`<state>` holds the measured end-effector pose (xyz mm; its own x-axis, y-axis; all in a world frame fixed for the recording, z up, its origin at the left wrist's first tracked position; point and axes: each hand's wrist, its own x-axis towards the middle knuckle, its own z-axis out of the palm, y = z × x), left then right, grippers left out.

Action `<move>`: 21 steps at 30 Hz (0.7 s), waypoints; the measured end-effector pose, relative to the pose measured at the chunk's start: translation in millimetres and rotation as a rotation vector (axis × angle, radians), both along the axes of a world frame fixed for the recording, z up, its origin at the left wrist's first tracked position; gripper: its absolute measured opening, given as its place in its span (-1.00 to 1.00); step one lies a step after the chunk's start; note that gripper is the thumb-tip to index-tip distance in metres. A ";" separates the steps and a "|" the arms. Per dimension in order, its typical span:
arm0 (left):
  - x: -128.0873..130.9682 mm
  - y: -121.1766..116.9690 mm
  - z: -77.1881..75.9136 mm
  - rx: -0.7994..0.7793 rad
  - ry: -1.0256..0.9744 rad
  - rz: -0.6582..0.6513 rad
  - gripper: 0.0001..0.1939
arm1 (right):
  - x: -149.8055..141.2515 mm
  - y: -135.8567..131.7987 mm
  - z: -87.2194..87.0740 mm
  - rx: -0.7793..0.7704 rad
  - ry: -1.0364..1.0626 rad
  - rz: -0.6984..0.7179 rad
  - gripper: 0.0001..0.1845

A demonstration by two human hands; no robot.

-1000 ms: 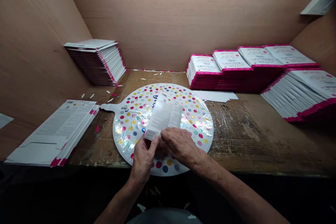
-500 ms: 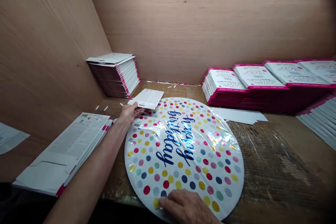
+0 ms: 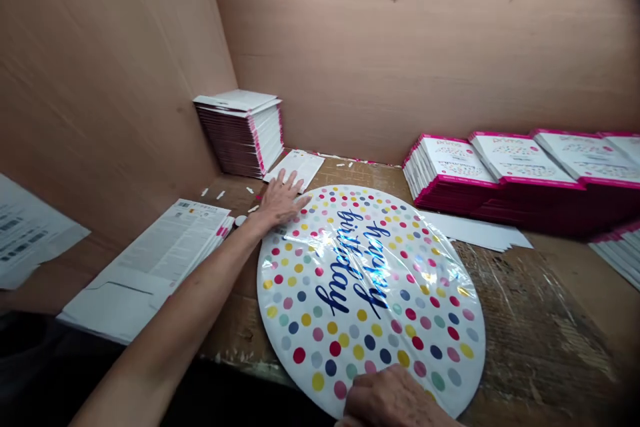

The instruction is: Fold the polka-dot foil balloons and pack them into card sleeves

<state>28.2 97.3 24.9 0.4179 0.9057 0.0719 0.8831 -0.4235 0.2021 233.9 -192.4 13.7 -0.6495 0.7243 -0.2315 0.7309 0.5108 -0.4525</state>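
A flat, round foil balloon (image 3: 310, 293) with coloured dots and blue "happy birthday" lettering lies on the worktop. My left hand (image 3: 283, 200) is open, fingers spread over its far left edge and reaching onto a small white packet (image 3: 305, 167). That packet lies flat in front of a tall stack of similar white packets (image 3: 245, 133) with pink edges. At the balloon's near edge rests my right hand (image 3: 393, 400), its fingers curled closed. Whatever those fingers hold is hidden beneath the hand.
Several stacks of pink-edged printed packets (image 3: 520, 160) stand along the back right. White card strips (image 3: 480, 230) lie before them. At left is a pile of flat printed sleeves (image 3: 155, 260). Small white tabs (image 3: 220, 194) dot the brown worktop (image 3: 530, 320). Wooden panels (image 3: 400, 47) enclose the back and left.
The white packet has gone from my left hand's grip down onto the worktop beside the stack. My left hand has opened. My right hand has curled tighter, and the view has shifted left.
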 end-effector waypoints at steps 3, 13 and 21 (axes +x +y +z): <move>18.8 36.3 -2.8 -0.161 0.033 0.117 -0.24 | -11.7 10.9 16.9 0.020 -0.018 -0.095 -0.86; -13.3 -63.8 8.0 0.087 -0.160 0.099 -0.44 | -42.9 72.7 37.5 0.255 -0.027 -0.305 -0.69; -11.1 -254.0 -57.0 0.230 -0.221 0.254 -0.33 | -167.6 172.3 44.8 0.351 -0.230 -0.335 -0.74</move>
